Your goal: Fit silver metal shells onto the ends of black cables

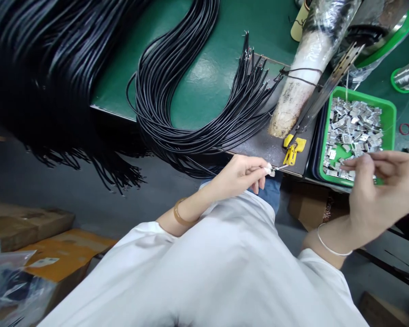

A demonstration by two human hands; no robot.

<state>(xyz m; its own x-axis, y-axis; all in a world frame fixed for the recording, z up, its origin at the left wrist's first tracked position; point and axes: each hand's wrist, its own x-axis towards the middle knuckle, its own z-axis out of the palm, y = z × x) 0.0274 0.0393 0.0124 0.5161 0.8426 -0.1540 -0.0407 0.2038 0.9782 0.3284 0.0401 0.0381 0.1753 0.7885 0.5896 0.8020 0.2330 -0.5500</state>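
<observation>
My left hand (244,176) is closed in a pinch at the front edge of the bench. Between thumb and forefinger it grips the end of a black cable, mostly hidden by the fingers; white covering shows at the fingertips. Close to that end is a thin metal tip beside a yellow clip-like tool (291,153). Over the near right part of a green tray (391,113) hovers my right hand (383,181), fingers stretched out and slightly bent, with nothing visible in them. Many small silver metal pieces (356,122) fill the tray.
A curved bundle of black cables (157,100) lies on the green bench (204,77). Another large bundle (44,77) hangs over the left edge. A plastic-wrapped white roll (301,77) and a perforated metal bar (341,68) stand behind the tool. Cardboard boxes (71,250) sit lower left.
</observation>
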